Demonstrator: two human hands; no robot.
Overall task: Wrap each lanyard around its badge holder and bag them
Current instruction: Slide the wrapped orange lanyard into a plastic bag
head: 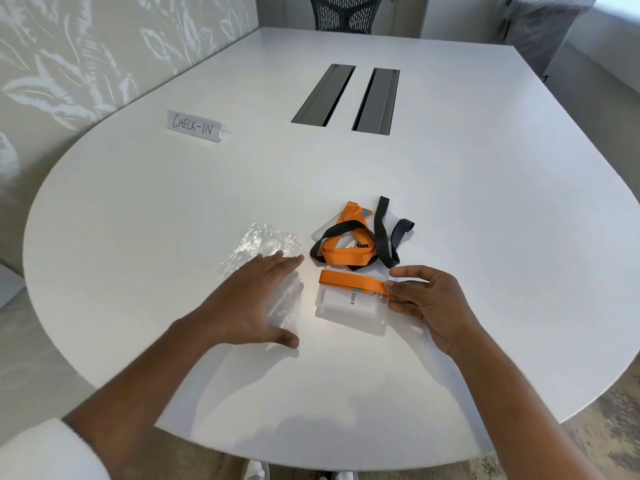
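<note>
A clear badge holder [349, 306] with a name card lies on the white table [450, 202], its folded orange lanyard [349, 280] along its far edge. My right hand [426, 299] pinches the lanyard's clip end at the holder's right side. My left hand [256, 299] lies flat with straight fingers on clear plastic bags [266, 247] to the left of the holder. Behind the holder sits a tangled pile of orange and black lanyards [360, 237] over other clear holders.
A folded paper sign reading CHECK-IN [194, 126] stands at the far left. Two dark cable slots [346, 98] are set into the table's middle. A mesh office chair [346, 12] stands at the far side. The table's curved edge runs near my body.
</note>
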